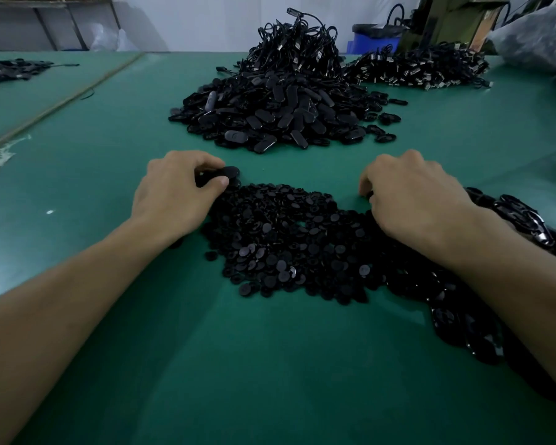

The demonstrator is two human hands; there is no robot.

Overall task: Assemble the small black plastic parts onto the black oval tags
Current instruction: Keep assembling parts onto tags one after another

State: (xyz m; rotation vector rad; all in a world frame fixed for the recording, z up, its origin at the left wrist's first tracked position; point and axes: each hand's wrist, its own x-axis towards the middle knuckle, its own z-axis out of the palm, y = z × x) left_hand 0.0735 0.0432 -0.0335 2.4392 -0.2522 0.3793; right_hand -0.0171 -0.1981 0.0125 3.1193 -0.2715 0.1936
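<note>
A flat heap of small round black plastic parts (pixel 289 239) lies on the green table (pixel 206 364) between my forearms. My left hand (pixel 174 191) sits at the heap's far left edge and pinches a black oval tag (pixel 227 172) between thumb and fingers. My right hand (pixel 411 191) rests knuckles-up at the heap's far right edge with its fingers curled down onto the parts; something small and dark shows at its fingertips, but what it is I cannot make out. Farther back lies a big mound of black oval tags (pixel 276 114).
Behind the tag mound rise a tangle of black cables (pixel 299 46) and a second spread of them (pixel 421 67) at the back right. Glossy black pieces (pixel 520 220) trail under my right forearm. A blue bin (pixel 373 40) and a green machine (pixel 453 20) stand at the far edge.
</note>
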